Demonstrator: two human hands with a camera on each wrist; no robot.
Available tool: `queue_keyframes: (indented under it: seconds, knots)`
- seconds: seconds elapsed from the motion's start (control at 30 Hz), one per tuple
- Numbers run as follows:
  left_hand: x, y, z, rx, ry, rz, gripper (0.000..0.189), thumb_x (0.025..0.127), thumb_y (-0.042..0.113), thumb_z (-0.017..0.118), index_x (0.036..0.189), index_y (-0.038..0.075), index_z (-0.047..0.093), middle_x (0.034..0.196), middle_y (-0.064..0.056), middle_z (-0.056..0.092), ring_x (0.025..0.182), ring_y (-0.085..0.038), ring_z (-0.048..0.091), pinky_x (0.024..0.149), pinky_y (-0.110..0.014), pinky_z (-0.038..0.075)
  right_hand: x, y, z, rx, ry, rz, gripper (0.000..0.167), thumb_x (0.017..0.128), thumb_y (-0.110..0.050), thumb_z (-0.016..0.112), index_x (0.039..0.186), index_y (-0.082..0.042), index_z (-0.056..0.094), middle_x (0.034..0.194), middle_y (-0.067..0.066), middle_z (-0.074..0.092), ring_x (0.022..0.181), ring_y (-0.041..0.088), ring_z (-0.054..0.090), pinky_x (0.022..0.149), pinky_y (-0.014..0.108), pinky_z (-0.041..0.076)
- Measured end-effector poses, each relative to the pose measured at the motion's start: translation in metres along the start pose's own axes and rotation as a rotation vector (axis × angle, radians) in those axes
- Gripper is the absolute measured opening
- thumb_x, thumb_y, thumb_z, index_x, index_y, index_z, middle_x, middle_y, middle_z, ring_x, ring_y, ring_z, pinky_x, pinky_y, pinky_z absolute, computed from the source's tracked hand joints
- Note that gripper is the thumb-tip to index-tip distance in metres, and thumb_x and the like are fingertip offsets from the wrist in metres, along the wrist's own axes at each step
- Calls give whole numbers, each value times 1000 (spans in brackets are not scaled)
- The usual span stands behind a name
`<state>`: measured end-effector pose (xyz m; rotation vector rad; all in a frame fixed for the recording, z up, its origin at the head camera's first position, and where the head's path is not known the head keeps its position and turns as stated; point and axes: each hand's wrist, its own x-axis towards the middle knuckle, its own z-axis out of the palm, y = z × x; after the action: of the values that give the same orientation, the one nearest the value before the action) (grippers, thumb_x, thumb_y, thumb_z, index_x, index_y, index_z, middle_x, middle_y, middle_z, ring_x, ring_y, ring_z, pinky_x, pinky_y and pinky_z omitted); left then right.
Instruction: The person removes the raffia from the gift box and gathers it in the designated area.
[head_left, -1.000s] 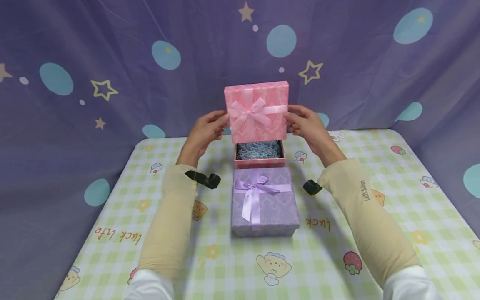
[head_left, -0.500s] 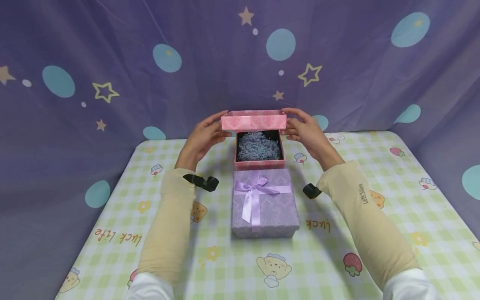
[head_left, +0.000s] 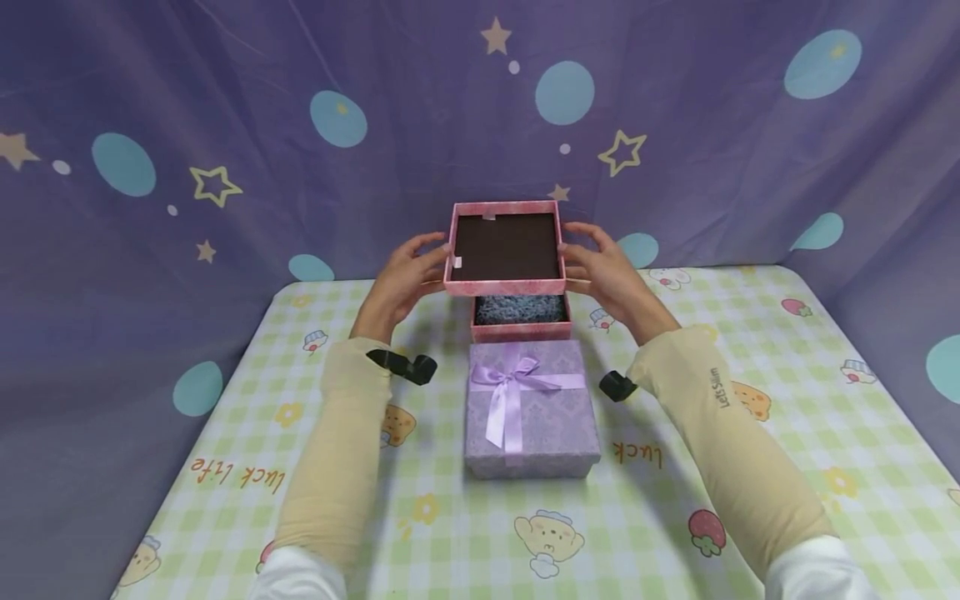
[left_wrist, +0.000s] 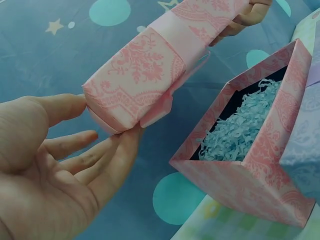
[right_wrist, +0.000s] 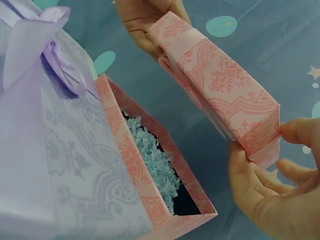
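A pink patterned box lid (head_left: 507,247) is held up between both hands, its dark inside turned towards the head camera. My left hand (head_left: 402,282) pinches its left side, and my right hand (head_left: 611,282) pinches the right side. The wrist views show thumb and fingers at the lid's corners, with the ribbon bow (left_wrist: 159,111) on the underside. Just below and partly covered by the lid stands the uncovered pink box (head_left: 520,332), holding blue shredded paper (left_wrist: 240,127). In front of it sits a lidded purple gift box (head_left: 532,421) with a lilac bow (head_left: 510,385).
A green-and-white checked cloth (head_left: 450,542) with cartoon prints covers the table. Behind and at the sides hangs a purple curtain (head_left: 420,50) with stars and blue ovals. Black camera mounts (head_left: 405,366) stick out from both wrists.
The pink lid has been flipped: its bow side faced the camera, then its front rim, and now its dark inside shows. The hands moved only slightly, and both boxes stayed in place.
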<state>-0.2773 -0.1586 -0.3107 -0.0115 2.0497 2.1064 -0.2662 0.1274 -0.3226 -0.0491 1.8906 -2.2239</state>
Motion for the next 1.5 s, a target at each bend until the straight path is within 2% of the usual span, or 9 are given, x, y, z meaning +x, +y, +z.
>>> queue_keyframes:
  seconds: [0.27,0.37,0.57,0.7,0.83,1.0,1.17,1.3,1.5]
  knots:
    - [0,0,-8,60,8,-28,49,97,22,57,142,8,44,122,-12,57,87,-14,64,73,-22,55,5,1,5,-36,-23,49,48,98,-21,53,144,-15,39,128,15,53,89,17,66,101,47,45]
    - [1,-1,-12,54,11,-28,47,97,22,57,141,7,46,119,-10,58,86,-12,64,73,-21,55,7,1,8,-32,-31,49,49,98,-21,54,144,-14,40,125,14,54,89,17,66,97,43,49]
    - [0,-1,-23,61,12,-31,47,97,22,56,141,7,46,120,-11,59,87,-11,64,74,-21,55,11,2,18,-19,-48,39,48,98,-21,53,144,-13,39,121,14,56,87,17,67,77,30,56]
    - [-1,0,-31,64,13,-37,48,98,22,55,142,7,45,124,-12,57,89,-12,64,74,-21,55,15,3,25,-24,-66,44,49,99,-22,52,145,-14,38,124,16,55,87,17,67,74,28,56]
    - [-3,0,-40,58,8,-41,49,98,21,55,143,6,43,121,-11,57,90,-12,63,74,-21,55,20,5,34,-45,-67,52,48,99,-23,52,145,-15,39,127,17,54,86,16,66,76,30,56]
    - [-5,-3,-53,59,7,-53,49,98,20,54,144,6,41,114,-6,58,90,-10,63,73,-20,55,24,9,45,-54,-68,59,47,99,-22,52,144,-15,40,130,16,54,87,16,66,87,39,54]
    - [-6,-6,-63,104,21,-62,50,98,24,54,144,8,42,126,-10,56,99,-12,61,75,-20,54,28,12,55,-27,-73,60,47,98,-19,53,143,-14,41,132,16,53,91,20,66,97,46,49]
    - [-6,-8,-71,141,32,-66,49,99,26,52,145,10,41,135,-13,51,105,-14,59,77,-20,54,30,14,62,-27,-84,70,47,98,-19,53,143,-14,41,133,16,53,98,24,64,99,46,48]
    - [-9,-11,-83,104,37,-73,48,100,22,50,144,6,40,121,-5,55,95,-11,60,76,-19,54,33,15,75,-19,-95,103,48,97,-18,55,143,-16,41,132,14,55,107,28,61,99,45,48]
